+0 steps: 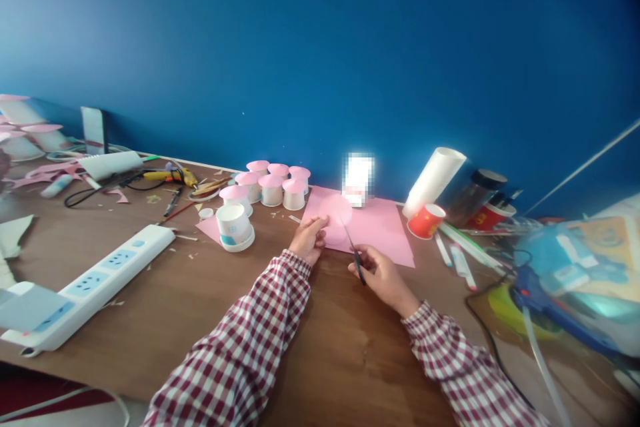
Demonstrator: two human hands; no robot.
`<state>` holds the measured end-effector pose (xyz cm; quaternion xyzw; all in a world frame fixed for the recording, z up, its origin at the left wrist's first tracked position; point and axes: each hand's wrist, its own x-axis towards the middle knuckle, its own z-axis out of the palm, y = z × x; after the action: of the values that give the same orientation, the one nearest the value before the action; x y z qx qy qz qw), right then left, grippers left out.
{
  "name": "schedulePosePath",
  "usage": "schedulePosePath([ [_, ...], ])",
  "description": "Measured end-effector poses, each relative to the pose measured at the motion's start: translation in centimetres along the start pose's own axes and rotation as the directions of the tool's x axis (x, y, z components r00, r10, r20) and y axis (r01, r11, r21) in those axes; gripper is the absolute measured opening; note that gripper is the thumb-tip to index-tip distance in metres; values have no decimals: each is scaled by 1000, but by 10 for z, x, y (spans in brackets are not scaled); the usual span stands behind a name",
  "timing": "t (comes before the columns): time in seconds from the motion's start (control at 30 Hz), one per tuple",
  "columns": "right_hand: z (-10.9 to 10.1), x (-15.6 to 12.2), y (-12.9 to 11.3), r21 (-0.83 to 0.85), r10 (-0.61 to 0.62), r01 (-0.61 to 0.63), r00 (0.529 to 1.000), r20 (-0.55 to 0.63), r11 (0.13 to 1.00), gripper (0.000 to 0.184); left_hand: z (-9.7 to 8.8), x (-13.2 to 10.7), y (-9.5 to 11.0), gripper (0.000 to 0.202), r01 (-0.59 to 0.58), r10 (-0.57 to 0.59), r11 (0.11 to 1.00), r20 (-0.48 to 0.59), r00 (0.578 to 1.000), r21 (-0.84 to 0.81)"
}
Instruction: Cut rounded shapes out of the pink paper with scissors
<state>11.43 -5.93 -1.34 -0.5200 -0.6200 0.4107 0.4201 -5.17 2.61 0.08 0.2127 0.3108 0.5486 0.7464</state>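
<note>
My left hand (pixel 310 239) pinches the edge of a round pink paper disc (pixel 336 210). My right hand (pixel 383 273) grips a pair of scissors (pixel 358 260) by dark handles, the blades pointing up toward the disc; whether they touch the paper I cannot tell. Behind both hands lies a larger pink paper sheet (pixel 387 223) flat on the table. Left of my left hand stands a white paper cup (pixel 234 223), and beyond it sit several small white cups topped with pink paper (pixel 271 190).
A white power strip (pixel 113 267) and a yellow glue gun (pixel 175 176) lie at left. To the right are a white paper roll (pixel 434 177), a red cup (pixel 427 221), markers (pixel 463 267) and a blue glue gun (pixel 545 307) with its cord. A blue wall (pixel 310 67) closes off the back.
</note>
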Motion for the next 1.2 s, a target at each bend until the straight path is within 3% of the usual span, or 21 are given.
schedulePosePath([
  [0.23,-2,4,-1,14,7,-7,1000,-17,1000,39,1,2,2,5,-48,45,984,-21,999,-170],
  [0.3,-2,4,-1,26,6,-5,1000,-10,1000,40,2,3,2,11,-59,50,976,-47,998,-209],
  [0.4,-3,4,0,35,15,-15,1000,4,999,41,2,4,1,23,-71,55,981,-90,994,-180],
  [0.53,-3,4,1,38,21,-21,1000,7,999,41,0,6,-4,2,-106,100,990,-63,993,-98],
  [0.6,-3,4,2,44,18,-18,1000,10,999,41,0,7,-5,14,-122,116,988,-67,991,-92],
  [1.03,-5,2,-2,53,13,-16,998,56,998,35,-2,8,5,11,-133,94,964,-173,980,-232],
  [1.2,-3,1,-6,58,26,-30,997,71,998,33,-4,10,4,10,-131,92,960,-160,983,-249],
])
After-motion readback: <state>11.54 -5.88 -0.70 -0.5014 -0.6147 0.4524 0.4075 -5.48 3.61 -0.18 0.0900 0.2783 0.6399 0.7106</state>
